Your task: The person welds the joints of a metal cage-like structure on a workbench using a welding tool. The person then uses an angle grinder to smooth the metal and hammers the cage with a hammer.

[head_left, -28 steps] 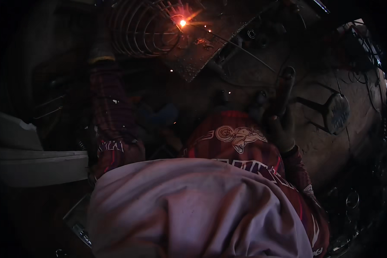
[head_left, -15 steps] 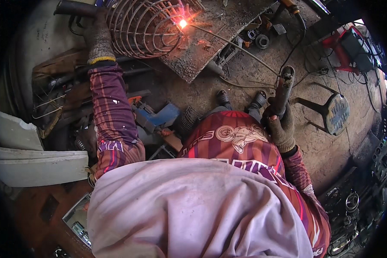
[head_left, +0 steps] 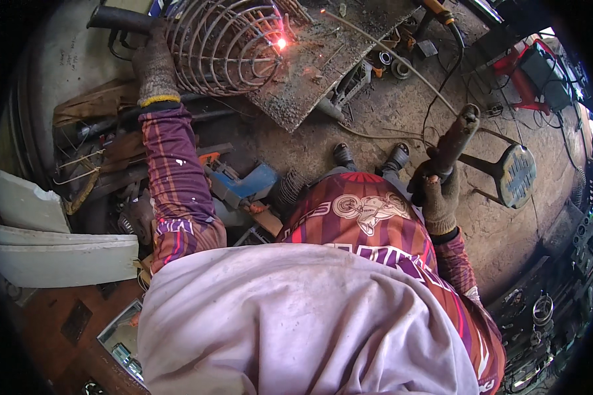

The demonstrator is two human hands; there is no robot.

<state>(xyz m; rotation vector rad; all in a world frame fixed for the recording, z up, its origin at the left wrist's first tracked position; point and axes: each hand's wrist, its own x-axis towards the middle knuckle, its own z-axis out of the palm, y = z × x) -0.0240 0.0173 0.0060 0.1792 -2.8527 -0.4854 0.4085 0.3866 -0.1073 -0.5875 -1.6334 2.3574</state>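
Note:
My right hand (head_left: 439, 201), in a knitted glove, is closed around a welding electrode holder (head_left: 456, 139). A long thin welding rod (head_left: 402, 60) runs from it up and to the left, its tip faintly glowing above the metal plate (head_left: 290, 99). A round cage of bent metal rods (head_left: 224, 46) lies on the plate's left part. On its right rim a weld spot (head_left: 281, 43) glows red, apart from the rod tip. At the cage's left, my gloved left hand (head_left: 155, 69) is closed at the end of a dark tube-shaped handle (head_left: 122, 20); its fingers are partly hidden.
A stool (head_left: 517, 174) stands at the right, with a red-and-grey machine (head_left: 540, 76) beyond it. Cables lie across the floor. A blue tool (head_left: 247, 184) and metal scraps crowd below the plate. Tools (head_left: 540, 329) spread at the lower right.
The rod tip has come off the cage's rim, up and to the right. The bright arc has shrunk to a red glow. My right hand has shifted slightly right with the holder.

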